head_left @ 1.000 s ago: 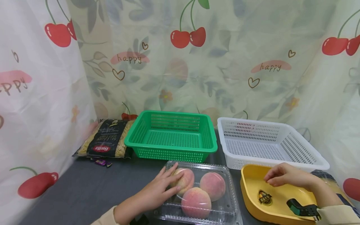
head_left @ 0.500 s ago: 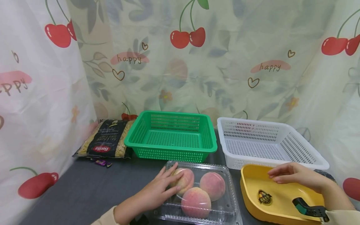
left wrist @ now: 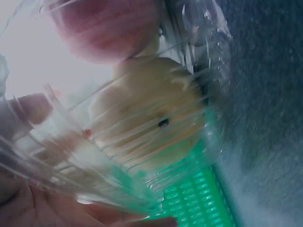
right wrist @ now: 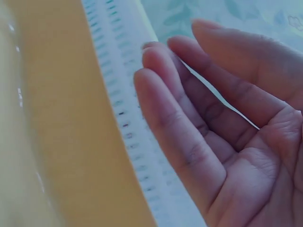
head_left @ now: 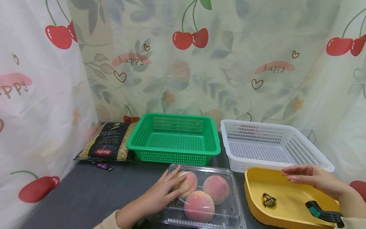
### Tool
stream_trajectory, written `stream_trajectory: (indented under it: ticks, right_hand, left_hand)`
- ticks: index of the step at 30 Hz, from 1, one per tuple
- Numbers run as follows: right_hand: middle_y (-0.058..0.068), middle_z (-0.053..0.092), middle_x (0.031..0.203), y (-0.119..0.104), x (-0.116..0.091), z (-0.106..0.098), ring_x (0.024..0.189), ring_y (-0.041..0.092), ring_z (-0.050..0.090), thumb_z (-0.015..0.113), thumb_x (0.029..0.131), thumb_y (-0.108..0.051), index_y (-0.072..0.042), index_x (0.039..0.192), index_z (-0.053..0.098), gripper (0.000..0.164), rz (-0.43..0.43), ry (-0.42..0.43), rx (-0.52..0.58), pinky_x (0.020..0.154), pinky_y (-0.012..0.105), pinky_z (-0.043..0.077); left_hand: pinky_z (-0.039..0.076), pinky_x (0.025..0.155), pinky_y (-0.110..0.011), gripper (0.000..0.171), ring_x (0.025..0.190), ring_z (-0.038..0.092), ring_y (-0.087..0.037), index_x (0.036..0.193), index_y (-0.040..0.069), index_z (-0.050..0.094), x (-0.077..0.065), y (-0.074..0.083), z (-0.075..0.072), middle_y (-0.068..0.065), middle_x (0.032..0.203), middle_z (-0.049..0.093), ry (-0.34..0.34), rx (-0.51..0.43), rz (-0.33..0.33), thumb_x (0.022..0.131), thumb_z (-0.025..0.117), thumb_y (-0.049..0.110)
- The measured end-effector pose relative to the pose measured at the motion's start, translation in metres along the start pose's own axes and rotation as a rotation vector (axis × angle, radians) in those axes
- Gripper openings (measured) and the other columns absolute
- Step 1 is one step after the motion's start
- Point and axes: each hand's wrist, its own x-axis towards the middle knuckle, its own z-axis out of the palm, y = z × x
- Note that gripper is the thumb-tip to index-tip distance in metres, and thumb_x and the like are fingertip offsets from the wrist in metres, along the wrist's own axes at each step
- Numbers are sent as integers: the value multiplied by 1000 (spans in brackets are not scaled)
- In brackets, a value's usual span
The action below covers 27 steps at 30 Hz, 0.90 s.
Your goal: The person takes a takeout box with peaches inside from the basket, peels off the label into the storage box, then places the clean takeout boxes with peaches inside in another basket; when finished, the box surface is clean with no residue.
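A clear plastic clamshell box (head_left: pixel 234 203) with peaches (head_left: pixel 216 190) inside lies at the front middle of the dark table. My left hand (head_left: pixel 160 194) rests on the left side of its lid, fingers extended and spread. Close up in the left wrist view, a peach (left wrist: pixel 147 113) shows through the ribbed plastic. Over the yellow tray (head_left: pixel 254 211) hovers my right hand (head_left: pixel 320 179), holding nothing, its fingers loosely bent in the right wrist view. A small dark badge-like piece (head_left: pixel 269 201) with yellow markings is in the tray.
Behind the box stands a green basket (head_left: pixel 174 152), and a white basket (head_left: pixel 286 163) is behind the tray. A bag of pasta (head_left: pixel 107 143) lies at the back left, with a small purple-wrapped item (head_left: pixel 103 165) in front. A printed curtain (head_left: pixel 186 79) encloses the table.
My right hand has moved to the right above the yellow tray, and its fingers have straightened somewhat. The left hand and the box of peaches have stayed in place.
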Motion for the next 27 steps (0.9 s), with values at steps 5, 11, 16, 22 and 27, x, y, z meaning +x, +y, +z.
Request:
stream_trajectory:
  ticks: [5,11,16,22,27]
  right_hand:
    - [-18,66,112,4,-3,-6,99,2,64,43,98,-4,-18,122,62,34,-69,137,5,81,17,51]
    - [-13,67,113,9,-6,-19,98,5,66,40,96,5,-20,118,64,41,-249,229,249,79,17,53]
    - [-13,67,111,11,-8,-36,95,5,67,40,97,3,-21,117,65,40,-300,316,376,77,17,53]
    - [-24,63,107,22,-7,-59,91,-6,63,50,96,-8,-25,116,64,30,-265,519,374,72,9,50]
    - [-31,51,101,37,-6,-71,85,-14,53,64,87,-27,-35,116,58,30,-117,747,328,71,3,46]
  left_hand:
    - [8,103,-73,61,141,-5,-45,146,14,32,1,-6,5,-12,158,-3,133,-247,-69,93,56,29]
    - [1,105,-68,70,140,-7,-46,148,15,28,4,-12,13,-18,156,-9,248,-577,-146,87,61,11]
    - [3,108,-65,66,139,-12,-46,149,19,26,6,-14,12,-16,155,-14,215,-708,-193,90,54,8]
    - [6,107,-66,51,136,-19,-48,144,16,36,5,-15,11,-16,154,-20,144,-755,-192,95,47,12]
    - [17,109,-62,45,135,-18,-50,141,10,41,5,-15,12,-17,153,-21,129,-757,-176,97,45,12]
